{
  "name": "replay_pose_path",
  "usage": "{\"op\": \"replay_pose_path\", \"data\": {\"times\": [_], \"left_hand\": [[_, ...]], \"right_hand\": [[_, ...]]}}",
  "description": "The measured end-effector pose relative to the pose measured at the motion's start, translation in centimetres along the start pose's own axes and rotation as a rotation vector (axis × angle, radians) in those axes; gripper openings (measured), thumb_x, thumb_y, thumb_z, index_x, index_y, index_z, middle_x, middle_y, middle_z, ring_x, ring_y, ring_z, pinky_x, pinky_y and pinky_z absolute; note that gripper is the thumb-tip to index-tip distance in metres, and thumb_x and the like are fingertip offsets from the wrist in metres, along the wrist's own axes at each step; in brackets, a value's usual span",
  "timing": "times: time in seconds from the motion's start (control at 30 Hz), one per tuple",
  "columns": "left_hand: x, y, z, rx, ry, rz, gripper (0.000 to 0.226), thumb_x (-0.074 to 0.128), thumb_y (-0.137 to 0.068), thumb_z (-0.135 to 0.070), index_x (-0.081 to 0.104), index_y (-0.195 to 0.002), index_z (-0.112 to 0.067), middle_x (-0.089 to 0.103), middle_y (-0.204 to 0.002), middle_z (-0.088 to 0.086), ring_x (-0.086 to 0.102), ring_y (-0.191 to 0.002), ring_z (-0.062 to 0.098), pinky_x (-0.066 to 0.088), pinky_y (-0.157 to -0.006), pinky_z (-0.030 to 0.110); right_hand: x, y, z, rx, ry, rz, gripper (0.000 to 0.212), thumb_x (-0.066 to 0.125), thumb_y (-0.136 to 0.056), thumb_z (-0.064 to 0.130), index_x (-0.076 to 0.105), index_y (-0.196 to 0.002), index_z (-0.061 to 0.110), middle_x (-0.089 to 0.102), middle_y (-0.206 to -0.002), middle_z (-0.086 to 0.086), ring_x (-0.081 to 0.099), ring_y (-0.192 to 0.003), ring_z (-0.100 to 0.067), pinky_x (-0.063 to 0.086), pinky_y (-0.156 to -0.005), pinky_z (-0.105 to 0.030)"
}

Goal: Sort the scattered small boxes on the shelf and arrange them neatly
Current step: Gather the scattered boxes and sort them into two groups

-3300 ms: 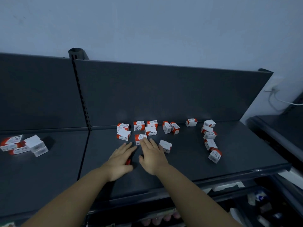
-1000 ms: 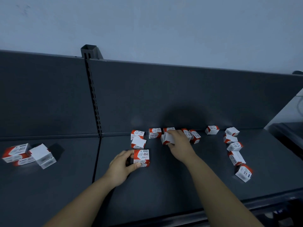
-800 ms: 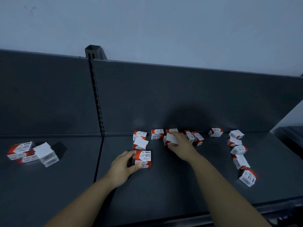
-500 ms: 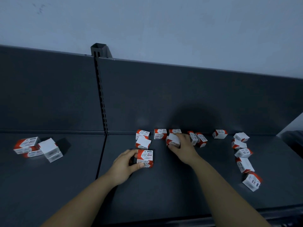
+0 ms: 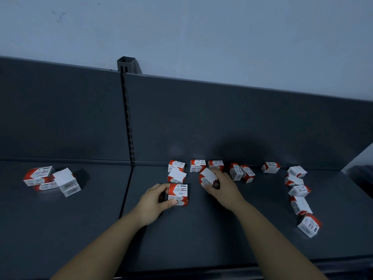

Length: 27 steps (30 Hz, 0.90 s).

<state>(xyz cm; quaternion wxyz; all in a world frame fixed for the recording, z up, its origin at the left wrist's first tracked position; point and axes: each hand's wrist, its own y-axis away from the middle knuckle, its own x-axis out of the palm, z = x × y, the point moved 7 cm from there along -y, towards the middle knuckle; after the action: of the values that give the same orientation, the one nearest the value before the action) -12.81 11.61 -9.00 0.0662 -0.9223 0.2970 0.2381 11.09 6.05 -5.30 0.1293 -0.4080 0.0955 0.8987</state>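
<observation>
Red-and-white paper-clip boxes lie scattered on the dark shelf (image 5: pixel 201 235) — the left hand (image 5: pixel 154 203) pinches a two-box stack (image 5: pixel 178 194) near the front, while the right hand (image 5: pixel 224 189) grips a tilted box (image 5: pixel 207 176) just before the back row (image 5: pixel 196 165).

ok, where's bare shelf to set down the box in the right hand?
Free: the shelf between the right hand, gripping a white-topped box, and the right-side column of boxes; the front strip beside the forearms; the left bay between the left pile and the seam. Crowded: the back row and around the paper clip box the left hand holds.
</observation>
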Motion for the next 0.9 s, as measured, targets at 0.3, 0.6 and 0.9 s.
{"op": "replay_pose_path", "data": {"times": [0.3, 0.6, 0.9], "left_hand": [[-0.5, 0.1, -0.4, -0.037, 0.029, -0.041, 0.04, 0.075, -0.085, -0.027, 0.061, -0.122, -0.031, 0.059, -0.112, -0.009, 0.057, -0.108, 0.008, 0.041, -0.089, 0.011], [-3.1, 1.6, -0.8, -0.091, 0.067, -0.163, 0.03, 0.073, -0.087, -0.024, 0.058, -0.113, -0.031, 0.055, -0.112, -0.008, 0.059, -0.102, 0.002, 0.041, -0.083, 0.005], [-7.8, 5.7, -0.5, -0.134, 0.057, -0.33, 0.029, 0.074, -0.086, -0.022, 0.058, -0.106, -0.034, 0.055, -0.11, -0.005, 0.06, -0.1, 0.006, 0.046, -0.093, 0.018]], "right_hand": [[0.6, 1.9, 0.2, -0.02, -0.143, -0.051, 0.055, 0.079, -0.083, 0.026, 0.053, -0.131, 0.029, 0.065, -0.12, 0.008, 0.061, -0.11, -0.008, 0.049, -0.092, -0.024], [1.2, 2.0, 3.1, -0.114, -0.215, 0.06, 0.059, 0.083, -0.079, 0.017, 0.056, -0.131, 0.025, 0.061, -0.102, 0.022, 0.062, -0.102, 0.001, 0.046, -0.08, -0.005], [3.9, 1.6, 8.8, -0.234, -0.307, 0.13, 0.05, 0.084, -0.078, 0.017, 0.06, -0.12, 0.028, 0.065, -0.099, 0.016, 0.065, -0.092, 0.002, 0.052, -0.082, -0.013]]}}
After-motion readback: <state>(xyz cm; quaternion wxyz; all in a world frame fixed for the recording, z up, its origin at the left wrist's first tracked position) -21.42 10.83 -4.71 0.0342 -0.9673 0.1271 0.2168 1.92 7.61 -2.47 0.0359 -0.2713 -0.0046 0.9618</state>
